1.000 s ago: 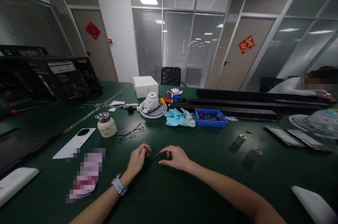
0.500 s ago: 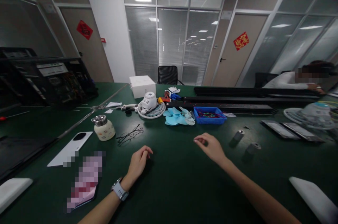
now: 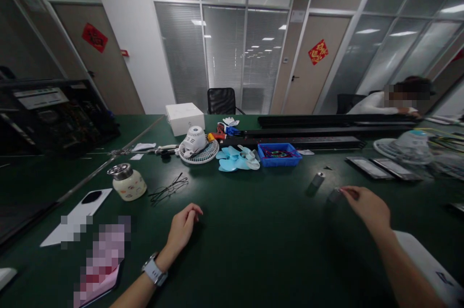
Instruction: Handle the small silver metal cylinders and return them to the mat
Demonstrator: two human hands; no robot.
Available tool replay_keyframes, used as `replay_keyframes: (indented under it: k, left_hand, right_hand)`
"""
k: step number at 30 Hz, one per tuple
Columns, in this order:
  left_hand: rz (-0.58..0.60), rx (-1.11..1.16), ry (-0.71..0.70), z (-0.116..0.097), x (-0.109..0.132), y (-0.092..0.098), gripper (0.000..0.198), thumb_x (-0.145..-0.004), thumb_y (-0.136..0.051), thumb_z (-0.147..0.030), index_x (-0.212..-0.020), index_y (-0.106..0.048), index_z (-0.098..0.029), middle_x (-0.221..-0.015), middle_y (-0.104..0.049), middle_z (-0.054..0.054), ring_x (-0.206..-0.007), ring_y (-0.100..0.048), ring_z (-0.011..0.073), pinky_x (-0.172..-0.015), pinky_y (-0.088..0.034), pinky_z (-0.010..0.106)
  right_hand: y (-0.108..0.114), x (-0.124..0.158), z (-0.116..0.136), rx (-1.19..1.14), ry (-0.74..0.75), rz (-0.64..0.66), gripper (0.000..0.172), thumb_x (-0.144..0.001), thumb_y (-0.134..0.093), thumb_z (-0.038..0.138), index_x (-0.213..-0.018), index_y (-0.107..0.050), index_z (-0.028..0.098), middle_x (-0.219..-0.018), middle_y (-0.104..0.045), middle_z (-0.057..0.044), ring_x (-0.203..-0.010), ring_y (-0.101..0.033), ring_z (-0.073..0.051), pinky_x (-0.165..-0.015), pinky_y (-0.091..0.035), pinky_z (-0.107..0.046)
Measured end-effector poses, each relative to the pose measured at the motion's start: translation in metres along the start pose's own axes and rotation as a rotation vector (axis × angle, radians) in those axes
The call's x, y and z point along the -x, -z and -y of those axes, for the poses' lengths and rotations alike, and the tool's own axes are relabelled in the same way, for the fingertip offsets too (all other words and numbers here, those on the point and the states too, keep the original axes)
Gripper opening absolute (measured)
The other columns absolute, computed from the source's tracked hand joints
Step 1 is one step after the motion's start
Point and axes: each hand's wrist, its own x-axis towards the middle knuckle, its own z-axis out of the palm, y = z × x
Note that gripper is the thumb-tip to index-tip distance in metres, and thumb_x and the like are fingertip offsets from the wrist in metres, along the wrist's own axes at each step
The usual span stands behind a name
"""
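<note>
Over on the right side of the table, my right hand pinches with thumb and fingertips at the top of a small grey metal cylinder, probably a small motor, which stands on the table. A second, similar metal cylinder stands upright just to its left, untouched. My left hand rests on the green tabletop with its fingers curled together and nothing visible in them; a watch is on that wrist. Folded eyeglasses lie beyond the left hand.
A cream jar, a white phone and a pink phone lie left. Further back are a white box, fan housing, blue fan blades and a blue tray of wires. A person sits far right.
My right hand has moved right, from the middle of the table to the nearer metal cylinder. My left hand stays resting on the table. The view has turned slightly right.
</note>
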Motion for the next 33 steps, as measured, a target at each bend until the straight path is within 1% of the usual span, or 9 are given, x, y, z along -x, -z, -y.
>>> replay_keyframes:
  k: [3, 6, 12, 15, 18, 21, 25, 29, 33]
  left_hand:
    - [0.006, -0.004, 0.000, 0.002, 0.000, 0.000, 0.031, -0.087, -0.034, -0.032, -0.080, -0.062, -0.020, -0.062, -0.057, -0.002, -0.062, -0.057, 0.0169, -0.062, -0.040, 0.026]
    - [0.012, -0.009, 0.003, 0.003, 0.000, -0.001, 0.031, -0.088, -0.034, -0.033, -0.081, -0.061, -0.020, -0.062, -0.057, -0.002, -0.061, -0.057, 0.0168, -0.062, -0.039, 0.026]
    - [0.012, -0.005, -0.019, 0.002, 0.000, -0.001, 0.031, -0.087, -0.035, -0.032, -0.079, -0.062, -0.020, -0.062, -0.057, -0.002, -0.062, -0.058, 0.0171, -0.061, -0.040, 0.026]
    - [0.008, -0.017, -0.018, 0.001, 0.000, 0.000, 0.031, -0.086, -0.035, -0.032, -0.080, -0.063, -0.020, -0.062, -0.058, -0.002, -0.062, -0.058, 0.0173, -0.061, -0.041, 0.026]
    - [0.012, -0.037, -0.015, -0.001, 0.000, 0.000, 0.032, -0.085, -0.034, -0.032, -0.080, -0.063, -0.020, -0.062, -0.058, -0.002, -0.061, -0.058, 0.0170, -0.061, -0.041, 0.026]
    - [0.011, -0.043, -0.017, -0.002, 0.000, 0.000, 0.032, -0.085, -0.034, -0.032, -0.080, -0.063, -0.020, -0.062, -0.058, -0.002, -0.062, -0.058, 0.0165, -0.062, -0.041, 0.025]
    - [0.010, -0.050, -0.008, -0.002, 0.001, -0.001, 0.031, -0.085, -0.034, -0.031, -0.080, -0.062, -0.020, -0.062, -0.057, -0.003, -0.061, -0.057, 0.0154, -0.061, -0.040, 0.024]
    - [0.020, -0.063, -0.015, -0.003, 0.001, 0.000, 0.031, -0.085, -0.034, -0.031, -0.081, -0.063, -0.020, -0.063, -0.058, -0.002, -0.061, -0.057, 0.0153, -0.061, -0.040, 0.024]
    - [0.019, -0.076, -0.018, -0.005, 0.002, 0.001, 0.033, -0.085, -0.033, -0.033, -0.080, -0.063, -0.020, -0.063, -0.059, -0.002, -0.060, -0.057, 0.0156, -0.059, -0.040, 0.024]
  right_hand:
    - [-0.002, 0.002, 0.003, -0.021, 0.009, -0.041, 0.035, -0.082, -0.048, 0.047, -0.094, -0.072, 0.024, -0.087, -0.069, -0.008, -0.075, -0.063, -0.025, -0.059, -0.043, -0.033]
    - [-0.003, 0.002, 0.002, -0.021, -0.007, -0.084, 0.036, -0.082, -0.047, 0.047, -0.096, -0.071, 0.023, -0.086, -0.069, -0.009, -0.072, -0.063, -0.025, -0.056, -0.042, -0.033]
    - [-0.004, 0.000, -0.001, 0.005, -0.043, -0.083, 0.037, -0.082, -0.048, 0.050, -0.095, -0.072, 0.025, -0.084, -0.070, -0.009, -0.066, -0.061, -0.026, -0.053, -0.041, -0.034]
    - [-0.003, 0.000, 0.000, 0.008, -0.027, -0.098, 0.037, -0.080, -0.051, 0.050, -0.092, -0.073, 0.024, -0.081, -0.069, -0.010, -0.066, -0.061, -0.027, -0.052, -0.041, -0.035]
    - [-0.003, 0.001, 0.003, 0.012, -0.031, -0.093, 0.036, -0.077, -0.055, 0.051, -0.090, -0.075, 0.024, -0.081, -0.069, -0.012, -0.065, -0.061, -0.027, -0.053, -0.042, -0.036]
    - [-0.004, 0.003, 0.008, 0.025, -0.078, -0.091, 0.036, -0.079, -0.055, 0.048, -0.095, -0.075, 0.023, -0.081, -0.068, -0.013, -0.065, -0.060, -0.027, -0.056, -0.042, -0.036]
    - [-0.006, 0.004, 0.011, -0.030, -0.109, -0.123, 0.034, -0.081, -0.053, 0.043, -0.100, -0.073, 0.022, -0.082, -0.069, -0.010, -0.071, -0.061, -0.025, -0.061, -0.043, -0.034]
    - [-0.012, -0.001, 0.004, -0.090, -0.111, -0.136, 0.035, -0.079, -0.057, 0.044, -0.097, -0.074, 0.019, -0.081, -0.070, -0.010, -0.069, -0.061, -0.023, -0.062, -0.044, -0.033]
    - [-0.013, -0.005, -0.009, -0.117, -0.080, -0.092, 0.038, -0.075, -0.059, 0.048, -0.093, -0.075, 0.019, -0.079, -0.071, -0.011, -0.068, -0.062, -0.024, -0.059, -0.044, -0.034]
